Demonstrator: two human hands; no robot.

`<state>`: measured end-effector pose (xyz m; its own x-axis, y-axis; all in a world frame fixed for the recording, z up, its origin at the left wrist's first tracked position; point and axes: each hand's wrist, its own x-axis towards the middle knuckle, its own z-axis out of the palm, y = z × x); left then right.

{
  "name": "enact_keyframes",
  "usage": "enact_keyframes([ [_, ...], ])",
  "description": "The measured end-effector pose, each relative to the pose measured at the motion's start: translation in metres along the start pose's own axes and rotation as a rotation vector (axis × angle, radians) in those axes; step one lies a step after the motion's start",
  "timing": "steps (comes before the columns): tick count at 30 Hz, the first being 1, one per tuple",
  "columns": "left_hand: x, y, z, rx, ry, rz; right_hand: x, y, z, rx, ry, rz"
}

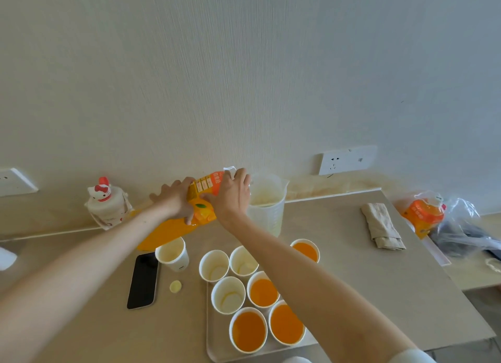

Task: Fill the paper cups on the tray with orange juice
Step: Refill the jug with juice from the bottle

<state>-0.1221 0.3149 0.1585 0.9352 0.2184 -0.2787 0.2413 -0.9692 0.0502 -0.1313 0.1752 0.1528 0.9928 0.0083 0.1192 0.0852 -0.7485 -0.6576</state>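
Gripping the tilted juice bottle (pixel 165 233) | my left hand (pixel 173 200) is wrapping its middle | right hand (pixel 231 197) clasping its neck

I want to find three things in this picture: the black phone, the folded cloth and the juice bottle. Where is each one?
black phone (pixel 143 280): head view, middle of its dark screen.
folded cloth (pixel 382 225): head view, middle of its top fold.
juice bottle (pixel 165 233): head view, its orange lower body.
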Motion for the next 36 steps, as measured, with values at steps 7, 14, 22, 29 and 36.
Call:
enact_keyframes([
  [7, -0.003, 0.007, -0.003, 0.038, -0.009, -0.004, 0.006, 0.007, 0.000, 0.015, -0.033, 0.015],
  [14, -0.005, 0.012, -0.007, 0.069, -0.023, -0.040, 0.009, 0.011, -0.003, 0.025, -0.074, 0.014],
  [22, -0.009, 0.014, -0.010, 0.088, -0.005, -0.041, 0.009, 0.014, -0.002, 0.083, -0.069, 0.016],
  [29, -0.013, 0.014, -0.014, 0.120, 0.014, -0.054, 0.011, 0.013, -0.001, 0.123, -0.083, 0.030],
  [36, -0.017, 0.017, -0.018, 0.169, 0.020, -0.057, 0.010, 0.015, -0.001, 0.135, -0.089, 0.045],
])
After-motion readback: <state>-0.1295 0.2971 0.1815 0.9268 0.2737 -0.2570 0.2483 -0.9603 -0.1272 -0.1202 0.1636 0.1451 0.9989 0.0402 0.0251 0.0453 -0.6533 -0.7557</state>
